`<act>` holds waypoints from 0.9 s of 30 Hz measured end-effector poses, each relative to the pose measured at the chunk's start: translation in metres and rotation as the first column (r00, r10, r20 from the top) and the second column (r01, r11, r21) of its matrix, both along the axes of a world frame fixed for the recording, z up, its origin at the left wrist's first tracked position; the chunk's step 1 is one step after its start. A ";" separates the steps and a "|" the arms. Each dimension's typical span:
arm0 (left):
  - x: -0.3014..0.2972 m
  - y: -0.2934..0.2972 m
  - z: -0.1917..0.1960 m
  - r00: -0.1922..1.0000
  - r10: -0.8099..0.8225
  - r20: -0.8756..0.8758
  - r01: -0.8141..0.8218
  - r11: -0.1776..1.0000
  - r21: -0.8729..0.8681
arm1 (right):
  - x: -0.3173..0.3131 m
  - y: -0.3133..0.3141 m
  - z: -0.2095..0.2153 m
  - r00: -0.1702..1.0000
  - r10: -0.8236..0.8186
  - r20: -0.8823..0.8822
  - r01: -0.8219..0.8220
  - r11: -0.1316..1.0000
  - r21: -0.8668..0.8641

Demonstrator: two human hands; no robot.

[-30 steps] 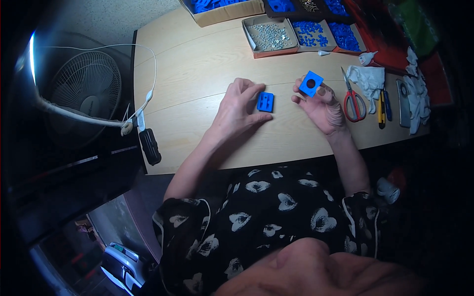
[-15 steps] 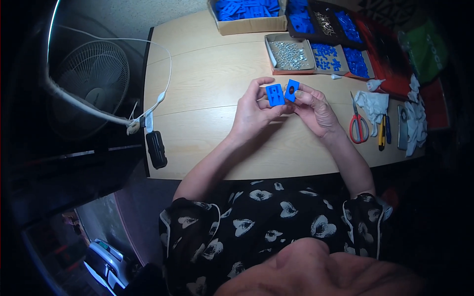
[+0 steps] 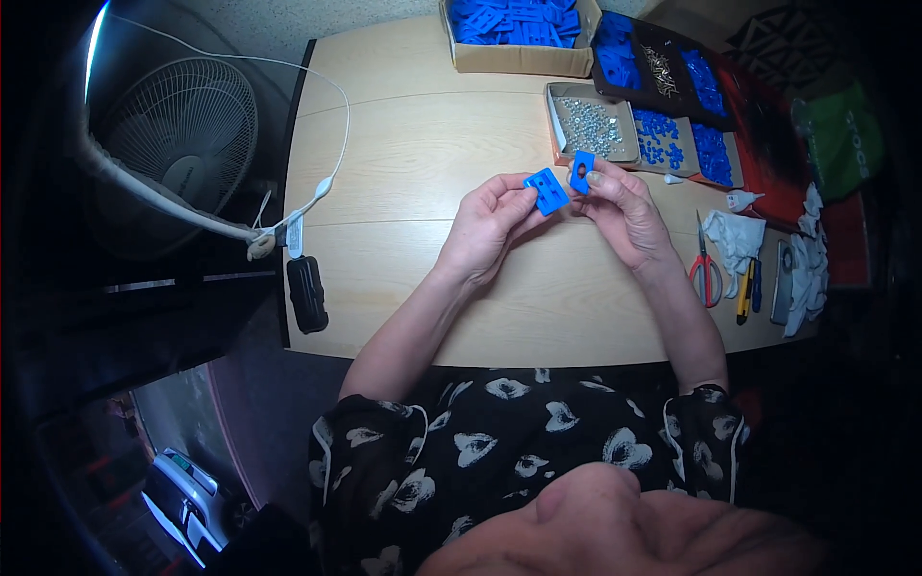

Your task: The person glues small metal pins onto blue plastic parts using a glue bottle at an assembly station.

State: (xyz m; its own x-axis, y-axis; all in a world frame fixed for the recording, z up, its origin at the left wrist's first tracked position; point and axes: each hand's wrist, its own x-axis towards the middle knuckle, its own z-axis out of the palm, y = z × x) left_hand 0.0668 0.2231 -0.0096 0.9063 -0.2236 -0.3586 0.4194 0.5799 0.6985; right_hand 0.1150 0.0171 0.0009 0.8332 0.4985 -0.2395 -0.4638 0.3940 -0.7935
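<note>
My left hand (image 3: 487, 223) grips a flat blue plastic plate (image 3: 547, 192) with slots and a small hole, pinched between thumb and fingers at its left side. Close to its right, my right hand (image 3: 624, 213) holds a second blue plastic piece (image 3: 582, 173) with a dark oval opening, thumb against its lower edge. A narrow gap separates the two pieces. Both are raised over the wooden table (image 3: 384, 192), in front of a shallow cardboard tray (image 3: 634, 144) of small shiny metal parts.
At the back stands a cardboard box (image 3: 523, 60) of blue plates. Trays with small blue parts (image 3: 659, 136) and brass-coloured pieces (image 3: 659, 69) sit back right. To the right lie red-handled scissors (image 3: 706, 274), a yellow cutter (image 3: 744, 291) and white gloves (image 3: 735, 235). A black case (image 3: 307, 294) rests left.
The blue plate in my left hand has turned, its right side now tilted lower, and the fingers have shifted round it. The view has moved slightly; both pieces are still held.
</note>
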 end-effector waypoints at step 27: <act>0.005 0.001 0.001 0.982 0.143 0.124 -0.129 0.985 -0.113 | -0.004 0.044 0.037 0.806 0.089 0.586 0.346 0.732 -0.587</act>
State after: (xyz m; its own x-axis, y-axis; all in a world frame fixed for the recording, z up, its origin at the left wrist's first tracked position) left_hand 0.0722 0.2237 -0.0090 0.9685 -0.1248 -0.2156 0.2401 0.6979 0.6748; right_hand 0.1112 0.0606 0.0375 0.9590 0.2768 0.0614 0.1440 -0.2890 -0.9464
